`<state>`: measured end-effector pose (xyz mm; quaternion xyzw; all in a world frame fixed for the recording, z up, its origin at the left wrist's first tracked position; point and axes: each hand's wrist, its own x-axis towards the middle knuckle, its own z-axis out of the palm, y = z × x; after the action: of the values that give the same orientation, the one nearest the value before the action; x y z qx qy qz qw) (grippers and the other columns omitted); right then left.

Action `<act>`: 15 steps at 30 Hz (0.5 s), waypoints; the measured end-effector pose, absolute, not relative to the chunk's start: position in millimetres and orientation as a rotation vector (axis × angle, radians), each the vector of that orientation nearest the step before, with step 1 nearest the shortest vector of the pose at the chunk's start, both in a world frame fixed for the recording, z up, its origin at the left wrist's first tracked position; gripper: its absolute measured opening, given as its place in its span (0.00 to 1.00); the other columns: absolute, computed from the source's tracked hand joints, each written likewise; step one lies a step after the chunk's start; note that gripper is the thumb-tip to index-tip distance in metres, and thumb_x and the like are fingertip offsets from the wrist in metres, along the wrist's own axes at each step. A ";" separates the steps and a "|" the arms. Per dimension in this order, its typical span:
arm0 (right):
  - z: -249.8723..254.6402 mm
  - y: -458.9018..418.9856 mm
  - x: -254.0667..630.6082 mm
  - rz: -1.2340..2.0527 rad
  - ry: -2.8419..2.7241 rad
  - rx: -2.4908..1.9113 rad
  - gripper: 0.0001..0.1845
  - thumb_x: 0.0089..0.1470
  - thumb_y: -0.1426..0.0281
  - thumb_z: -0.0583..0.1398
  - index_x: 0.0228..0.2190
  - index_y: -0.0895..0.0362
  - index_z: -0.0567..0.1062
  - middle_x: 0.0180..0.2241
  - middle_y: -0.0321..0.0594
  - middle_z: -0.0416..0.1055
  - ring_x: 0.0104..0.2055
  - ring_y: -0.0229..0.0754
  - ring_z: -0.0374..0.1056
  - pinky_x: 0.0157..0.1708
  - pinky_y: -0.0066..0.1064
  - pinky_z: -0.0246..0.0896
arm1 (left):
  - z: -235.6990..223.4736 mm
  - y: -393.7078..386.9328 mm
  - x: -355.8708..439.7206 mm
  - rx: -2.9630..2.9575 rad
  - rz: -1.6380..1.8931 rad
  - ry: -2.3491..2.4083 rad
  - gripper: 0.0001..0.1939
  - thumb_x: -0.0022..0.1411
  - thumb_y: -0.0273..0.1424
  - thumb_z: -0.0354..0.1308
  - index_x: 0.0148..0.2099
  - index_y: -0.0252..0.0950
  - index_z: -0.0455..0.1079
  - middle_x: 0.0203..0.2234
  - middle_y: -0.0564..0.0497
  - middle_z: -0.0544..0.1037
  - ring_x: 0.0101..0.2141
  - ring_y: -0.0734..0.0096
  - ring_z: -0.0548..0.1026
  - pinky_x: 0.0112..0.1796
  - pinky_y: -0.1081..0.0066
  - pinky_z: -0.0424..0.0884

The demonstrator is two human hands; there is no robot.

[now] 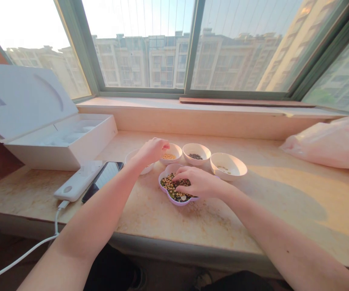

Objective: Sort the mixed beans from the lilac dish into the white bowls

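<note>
My right hand rests over a purple-rimmed, flower-shaped dish, its fingertips among the mixed beans. My left hand hangs with bunched fingers between a small white bowl, partly hidden by the hand, and a white bowl of yellow split peas. Whether those fingers hold any grains is hidden. Farther right stand a white bowl of black beans and a white bowl with a few green grains.
A white open box with its lid up stands at the left of the marble sill. Next to it lie a phone and a white power bank with a cable. A pink plastic bag lies at the right, below the window.
</note>
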<state>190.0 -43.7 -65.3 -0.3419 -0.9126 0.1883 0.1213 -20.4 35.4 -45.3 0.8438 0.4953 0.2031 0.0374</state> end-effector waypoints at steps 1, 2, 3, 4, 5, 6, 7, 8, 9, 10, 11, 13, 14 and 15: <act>-64.9 -43.5 189.7 0.529 -2.694 -1.018 0.10 0.58 0.68 0.62 0.37 0.54 0.84 0.45 0.44 0.79 0.44 0.49 0.74 0.45 0.39 0.67 | -44.4 34.2 -19.6 2.605 0.594 1.524 0.13 0.65 0.27 0.51 0.34 0.34 0.77 0.29 0.46 0.79 0.26 0.72 0.67 0.30 0.70 0.58; -64.7 -43.2 189.5 0.512 -2.717 -1.044 0.10 0.58 0.67 0.62 0.37 0.55 0.84 0.44 0.45 0.78 0.43 0.49 0.73 0.44 0.39 0.66 | -43.2 32.6 -18.7 2.623 0.558 1.528 0.13 0.65 0.27 0.51 0.33 0.34 0.77 0.28 0.46 0.79 0.25 0.72 0.67 0.29 0.70 0.58; -64.6 -42.7 189.3 0.505 -2.736 -1.066 0.10 0.59 0.67 0.62 0.37 0.55 0.84 0.43 0.45 0.78 0.42 0.49 0.73 0.43 0.39 0.66 | -41.9 30.7 -17.5 2.641 0.524 1.530 0.13 0.65 0.27 0.51 0.33 0.34 0.77 0.27 0.47 0.78 0.25 0.72 0.66 0.29 0.70 0.57; -64.7 -42.2 189.1 0.511 -2.747 -1.082 0.10 0.59 0.67 0.62 0.36 0.56 0.83 0.42 0.45 0.78 0.41 0.49 0.73 0.42 0.39 0.66 | -40.6 28.5 -16.2 2.657 0.495 1.531 0.12 0.65 0.27 0.52 0.33 0.34 0.77 0.27 0.47 0.78 0.25 0.72 0.66 0.29 0.70 0.57; -65.1 -41.7 189.0 0.528 -2.748 -1.094 0.09 0.59 0.67 0.62 0.35 0.56 0.83 0.40 0.44 0.78 0.40 0.48 0.72 0.41 0.39 0.66 | -39.4 26.3 -14.9 2.673 0.471 1.529 0.12 0.65 0.26 0.52 0.34 0.34 0.77 0.27 0.47 0.77 0.25 0.72 0.66 0.29 0.70 0.56; -65.6 -41.3 188.8 0.549 -2.738 -1.105 0.09 0.59 0.68 0.62 0.34 0.55 0.83 0.38 0.44 0.79 0.39 0.48 0.72 0.40 0.39 0.66 | -38.3 24.1 -13.5 2.684 0.457 1.527 0.11 0.64 0.26 0.53 0.35 0.33 0.77 0.27 0.48 0.77 0.25 0.71 0.66 0.29 0.70 0.56; -66.3 -41.0 188.6 0.569 -2.719 -1.120 0.08 0.58 0.70 0.61 0.33 0.55 0.83 0.37 0.43 0.79 0.38 0.48 0.72 0.39 0.39 0.66 | -37.3 22.0 -12.3 2.694 0.448 1.523 0.11 0.64 0.25 0.53 0.36 0.33 0.77 0.27 0.48 0.77 0.25 0.71 0.67 0.29 0.70 0.56; -67.0 -40.7 188.3 0.581 -2.693 -1.138 0.08 0.58 0.71 0.61 0.33 0.54 0.83 0.36 0.43 0.79 0.38 0.48 0.72 0.38 0.39 0.66 | -36.6 20.1 -11.3 2.701 0.443 1.517 0.10 0.64 0.24 0.53 0.37 0.33 0.77 0.27 0.48 0.77 0.26 0.71 0.67 0.29 0.70 0.56; -67.8 -40.5 188.0 0.585 -2.667 -1.157 0.09 0.58 0.71 0.61 0.32 0.53 0.83 0.35 0.42 0.79 0.37 0.49 0.72 0.38 0.40 0.67 | -35.9 18.4 -10.4 2.708 0.437 1.512 0.10 0.63 0.24 0.53 0.38 0.33 0.77 0.27 0.48 0.77 0.26 0.71 0.67 0.29 0.70 0.56; -68.4 -40.4 187.7 0.584 -2.646 -1.173 0.09 0.57 0.72 0.61 0.32 0.52 0.83 0.34 0.41 0.79 0.37 0.49 0.73 0.38 0.40 0.67 | -35.4 17.0 -9.7 2.715 0.429 1.508 0.10 0.63 0.24 0.54 0.39 0.33 0.77 0.27 0.48 0.77 0.26 0.71 0.67 0.29 0.70 0.56; -68.9 -40.3 187.4 0.580 -2.634 -1.183 0.09 0.57 0.72 0.61 0.32 0.52 0.83 0.34 0.41 0.79 0.38 0.49 0.73 0.38 0.40 0.67 | -34.9 15.7 -9.2 2.721 0.422 1.504 0.10 0.63 0.24 0.54 0.39 0.33 0.77 0.27 0.48 0.77 0.26 0.71 0.68 0.29 0.70 0.56; -69.5 -40.2 186.7 0.576 -2.628 -1.190 0.09 0.57 0.72 0.61 0.31 0.51 0.83 0.34 0.40 0.79 0.38 0.50 0.73 0.39 0.40 0.68 | -34.3 13.8 -8.4 2.729 0.406 1.499 0.10 0.64 0.25 0.54 0.39 0.33 0.78 0.27 0.48 0.78 0.26 0.71 0.68 0.29 0.70 0.57; -69.6 -40.2 186.3 0.576 -2.630 -1.193 0.10 0.57 0.72 0.61 0.31 0.52 0.83 0.34 0.40 0.80 0.38 0.50 0.74 0.39 0.40 0.68 | -34.2 13.2 -8.1 2.730 0.402 1.497 0.10 0.64 0.25 0.54 0.40 0.34 0.78 0.28 0.48 0.78 0.26 0.71 0.69 0.29 0.70 0.57; -69.6 -40.3 186.0 0.576 -2.633 -1.197 0.10 0.57 0.73 0.61 0.31 0.52 0.83 0.35 0.41 0.80 0.39 0.50 0.74 0.39 0.40 0.68 | -34.3 12.7 -7.8 2.729 0.401 1.494 0.10 0.63 0.25 0.54 0.41 0.34 0.78 0.28 0.48 0.79 0.26 0.71 0.69 0.29 0.71 0.58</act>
<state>186.0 -40.3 -69.6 -0.4042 -0.8886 0.1944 0.0962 -7.8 12.7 -34.3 0.8700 0.4761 0.1280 0.0023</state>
